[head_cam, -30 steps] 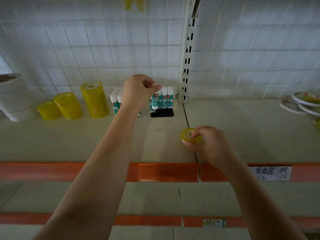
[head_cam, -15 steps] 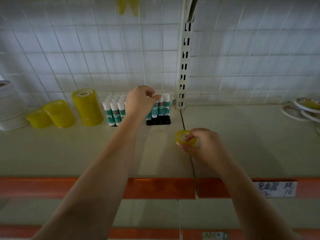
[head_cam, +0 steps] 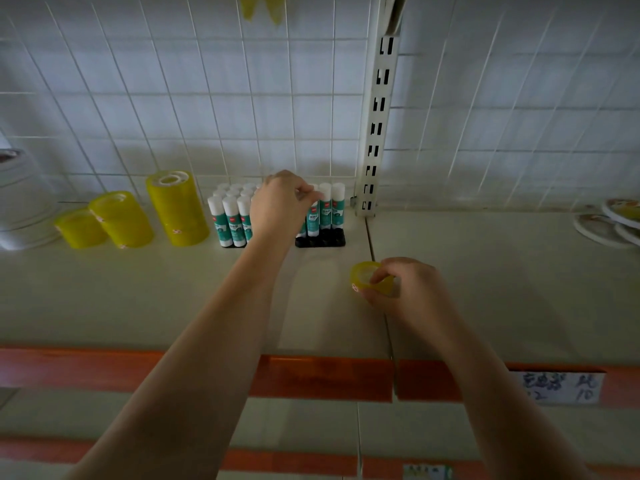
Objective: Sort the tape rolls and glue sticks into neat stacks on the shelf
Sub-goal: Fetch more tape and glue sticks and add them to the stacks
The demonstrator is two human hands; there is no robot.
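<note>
Several glue sticks (head_cam: 231, 216) with white caps and teal labels stand upright in a black holder (head_cam: 320, 240) at the back of the cream shelf (head_cam: 173, 299). My left hand (head_cam: 282, 204) reaches over them and pinches the cap of one glue stick (head_cam: 313, 220) in the right group. Three stacks of yellow tape rolls (head_cam: 178, 207) stand to the left of the glue sticks. My right hand (head_cam: 408, 289) holds a single small yellow tape roll (head_cam: 363, 275) just above the shelf near the seam between the two boards.
A white slotted upright (head_cam: 377, 126) rises behind the glue sticks, against a white wire grid. White tape rolls (head_cam: 20, 202) stand at the far left, flat tape rings (head_cam: 609, 223) lie at the far right. An orange rail (head_cam: 311, 377) edges the shelf, with a handwritten label (head_cam: 561, 388).
The camera has drifted a little. My left hand stays at the glue sticks, lowering one stick into the holder. My right hand keeps the yellow roll in roughly the same spot.
</note>
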